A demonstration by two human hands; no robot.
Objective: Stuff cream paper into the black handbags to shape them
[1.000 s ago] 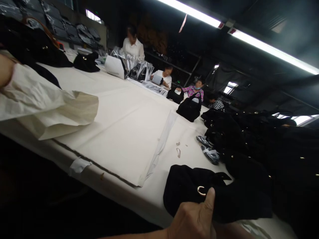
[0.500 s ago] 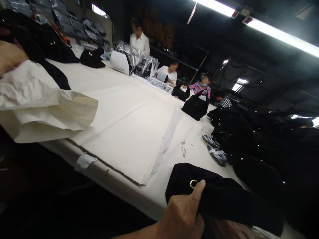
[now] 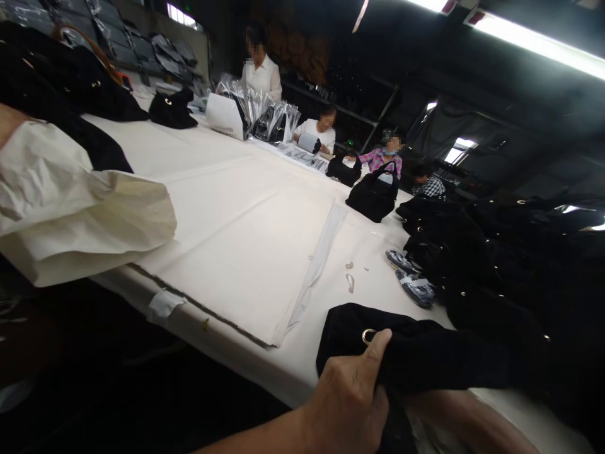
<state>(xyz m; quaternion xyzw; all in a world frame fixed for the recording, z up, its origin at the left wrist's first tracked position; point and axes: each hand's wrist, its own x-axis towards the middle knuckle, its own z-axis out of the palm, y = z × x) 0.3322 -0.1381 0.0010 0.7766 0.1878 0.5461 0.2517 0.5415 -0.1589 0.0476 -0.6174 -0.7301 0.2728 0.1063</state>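
Observation:
My left hand (image 3: 352, 394) grips the near edge of a black fabric bag (image 3: 439, 353) at the table's front edge. One finger, stretched along the top, lies beside the gold ring (image 3: 368, 337); the other fingers curl at the bag's side. My right hand (image 3: 463, 413) comes in from the lower right, smeared by motion. It reaches under the bag's lower edge, and its fingers are hidden. A dark strap-like piece hangs below the bag, between my hands.
A cream-covered table (image 3: 227, 239) stretches ahead. Black bags (image 3: 477, 258) are heaped at right, near plastic-wrapped dark bundles (image 3: 414, 287). At left, another person's arm (image 3: 8, 123) holds crumpled cream sheeting (image 3: 89, 221). Several people work at the far side, near plastic-wrapped bags (image 3: 269, 123).
My right hand has come further into view below the bag. The bag's lower edge has lifted a little, while my left hand keeps its grip. The cream sheeting has shifted slightly left.

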